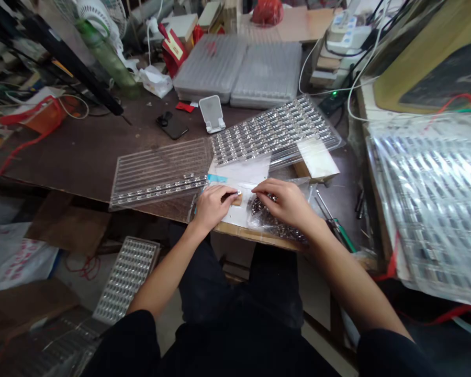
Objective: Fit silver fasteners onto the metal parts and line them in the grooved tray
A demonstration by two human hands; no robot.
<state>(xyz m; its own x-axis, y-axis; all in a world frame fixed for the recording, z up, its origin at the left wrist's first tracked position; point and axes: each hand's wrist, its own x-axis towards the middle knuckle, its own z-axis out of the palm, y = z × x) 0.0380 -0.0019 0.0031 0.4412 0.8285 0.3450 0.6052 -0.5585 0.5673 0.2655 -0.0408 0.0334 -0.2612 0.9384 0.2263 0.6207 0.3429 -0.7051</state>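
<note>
At the table's front edge my left hand (215, 206) has thumb and index finger pinched on a small shiny metal part (238, 193), beside a small tan block (238, 199). My right hand (284, 201) is closed in a pinch above a clear plastic bag (277, 222) of small metal pieces; what its fingertips hold is too small to make out. White paper (239, 213) lies between the hands. To the left is a clear ribbed tray (157, 165) with metal parts in its front rows. Behind the hands, another tray (275, 130) is filled with rows of metal parts.
Stacked clear trays (265, 70) stand at the back, near a white phone stand (212, 113) and a black phone (172, 125). A small box (317, 159) and a green-handled screwdriver (344, 235) lie right. Wrapped trays (435, 209) fill the far right.
</note>
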